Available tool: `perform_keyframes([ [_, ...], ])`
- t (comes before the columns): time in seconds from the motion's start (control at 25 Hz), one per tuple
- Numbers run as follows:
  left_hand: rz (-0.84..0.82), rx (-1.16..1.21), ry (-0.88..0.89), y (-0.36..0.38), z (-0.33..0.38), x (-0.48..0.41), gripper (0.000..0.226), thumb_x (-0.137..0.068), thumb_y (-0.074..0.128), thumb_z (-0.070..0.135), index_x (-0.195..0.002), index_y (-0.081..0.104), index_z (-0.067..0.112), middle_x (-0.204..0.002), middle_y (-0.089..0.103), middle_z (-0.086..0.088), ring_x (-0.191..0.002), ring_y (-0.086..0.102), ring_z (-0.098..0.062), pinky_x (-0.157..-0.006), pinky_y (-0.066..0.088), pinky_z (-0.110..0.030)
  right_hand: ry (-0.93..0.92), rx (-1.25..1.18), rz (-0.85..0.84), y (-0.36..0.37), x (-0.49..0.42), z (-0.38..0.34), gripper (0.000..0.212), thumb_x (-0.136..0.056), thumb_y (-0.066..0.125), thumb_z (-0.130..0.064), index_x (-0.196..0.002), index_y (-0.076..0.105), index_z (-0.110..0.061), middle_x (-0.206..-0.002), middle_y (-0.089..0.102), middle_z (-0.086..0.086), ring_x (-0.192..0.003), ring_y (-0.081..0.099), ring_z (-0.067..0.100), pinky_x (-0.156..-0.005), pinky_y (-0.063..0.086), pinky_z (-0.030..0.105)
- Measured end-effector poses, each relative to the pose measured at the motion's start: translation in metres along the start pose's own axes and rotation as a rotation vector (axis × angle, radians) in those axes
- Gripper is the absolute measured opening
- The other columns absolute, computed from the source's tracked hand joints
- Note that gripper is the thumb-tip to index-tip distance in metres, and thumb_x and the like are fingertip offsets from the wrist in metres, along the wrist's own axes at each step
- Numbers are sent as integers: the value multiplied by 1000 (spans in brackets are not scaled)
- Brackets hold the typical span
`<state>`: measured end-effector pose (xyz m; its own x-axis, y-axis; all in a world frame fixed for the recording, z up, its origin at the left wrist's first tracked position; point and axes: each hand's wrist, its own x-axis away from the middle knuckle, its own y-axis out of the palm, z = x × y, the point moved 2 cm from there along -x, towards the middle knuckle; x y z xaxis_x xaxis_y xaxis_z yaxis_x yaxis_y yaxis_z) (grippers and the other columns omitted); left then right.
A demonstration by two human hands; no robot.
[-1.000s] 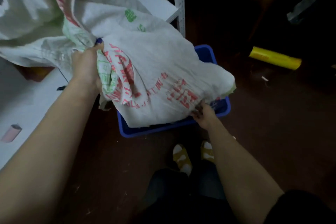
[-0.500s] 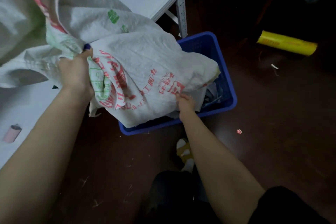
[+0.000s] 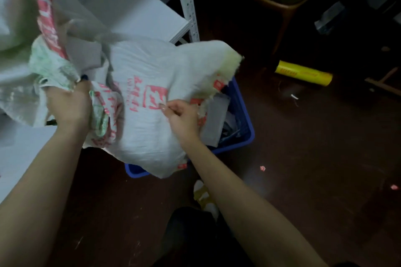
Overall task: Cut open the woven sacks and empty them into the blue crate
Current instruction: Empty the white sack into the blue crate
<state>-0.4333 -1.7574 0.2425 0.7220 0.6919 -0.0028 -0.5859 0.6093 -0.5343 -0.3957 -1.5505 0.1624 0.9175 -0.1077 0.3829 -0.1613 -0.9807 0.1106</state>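
- Woven sack (image 3: 147,97): biggest thing here, white w/ red print, draped over the blue crate (image 3: 243,119) and hanging past its near rim. Frayed cut mouth at upper right, pointing down into the crate.
- Progress, my read: sack's already cut open, tipping underway. Grey packets (image 3: 214,119) lie in the crate below the mouth, so some contents are out. Sack looks fairly slack; can't tell if more's inside. More sack cloth bunched upper left, blurred; one sack or several, can't say.
- Room: shelf post (image 3: 188,2) stands just behind the crate, white shelf to my left; tight on that side. Dark floor right of the crate is open, only a yellow roll (image 3: 303,72) well apart.
- Left hand (image 3: 69,106): grip closed on a bunched fold of sack, holding it up.
- Right hand (image 3: 182,115): grip narrow, pinching sack cloth near the mouth.
- Crate's near rim mostly hidden under cloth; watch for spill over that edge.
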Motion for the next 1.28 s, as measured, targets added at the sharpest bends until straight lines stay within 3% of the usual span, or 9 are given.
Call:
perform_keyframes([
  [0.16, -79, -157, 41, 5, -1, 13, 58, -77, 63, 33, -129, 52, 9, -129, 59, -3, -119, 54, -15, -106, 40, -30, -94, -79, -48, 21, 5, -42, 13, -78, 73, 0, -87, 71, 10, -85, 71, 23, -76, 59, 16, -77, 50, 34],
  [0.32, -51, -107, -39, -1, -20, 28, 57, -75, 62, 30, -127, 54, 8, -128, 59, -6, -118, 55, -18, -106, 41, -33, -136, -9, -122, 43, 19, -45, 15, -76, 75, -7, -89, 74, 1, -88, 73, 16, -81, 67, 20, -86, 53, 46],
  [0.52, -39, -57, -315, 0, -57, 54, 51, -77, 64, 28, -120, 59, 2, -120, 62, -14, -110, 60, -27, -97, 48, -41, -109, 141, -186, 51, 29, -25, 13, -76, 76, -17, -87, 76, -11, -86, 75, 5, -89, 69, 24, -91, 46, 53],
  [0.88, -91, -88, -560, -4, -102, 78, 43, -82, 60, 25, -115, 56, -2, -105, 61, -17, -94, 60, -29, -84, 49, -42, -70, 326, -326, 55, 42, 7, 13, -78, 74, -20, -89, 76, -14, -90, 75, 2, -91, 67, 21, -92, 46, 49],
  [0.96, -162, -57, -585, -6, -97, 78, 33, -84, 58, 37, -98, 59, 7, -90, 57, -11, -74, 56, -22, -68, 46, -35, -63, 348, -353, 61, 44, 12, 14, -78, 74, -22, -90, 76, -15, -91, 75, 0, -93, 67, 19, -94, 45, 49],
  [1.04, -316, -20, -600, -8, -96, 72, 48, -74, 59, 65, -73, 56, 17, -76, 51, -7, -60, 44, -15, -56, 34, -30, -38, 364, -378, 66, 44, 15, 15, -78, 74, -22, -92, 76, -15, -93, 75, 0, -95, 67, 18, -96, 43, 48],
  [1.12, -454, 19, -559, -11, -104, 69, 68, -62, 57, 83, -73, 58, 16, -73, 51, -8, -65, 45, -15, -60, 35, -28, -32, 371, -401, 69, 42, 14, 15, -80, 73, -20, -93, 76, -14, -95, 74, 0, -95, 66, 18, -96, 44, 47],
  [1.2, -528, 89, -511, -11, -100, 76, 73, -65, 53, 82, -86, 66, 14, -78, 58, -7, -70, 54, -9, -66, 41, -23, -49, 401, -449, 72, 39, 14, 12, -82, 69, -15, -93, 74, -11, -95, 74, 4, -94, 66, 21, -92, 47, 43],
  [1.28, -529, 51, -493, -7, -93, 83, 56, -71, 55, 73, -62, 66, 18, -49, 45, 6, -43, 40, -1, -44, 32, -16, -58, 445, -498, 73, 34, 17, 11, -85, 62, -8, -90, 71, -5, -91, 72, 10, -91, 65, 27, -84, 51, 42],
])
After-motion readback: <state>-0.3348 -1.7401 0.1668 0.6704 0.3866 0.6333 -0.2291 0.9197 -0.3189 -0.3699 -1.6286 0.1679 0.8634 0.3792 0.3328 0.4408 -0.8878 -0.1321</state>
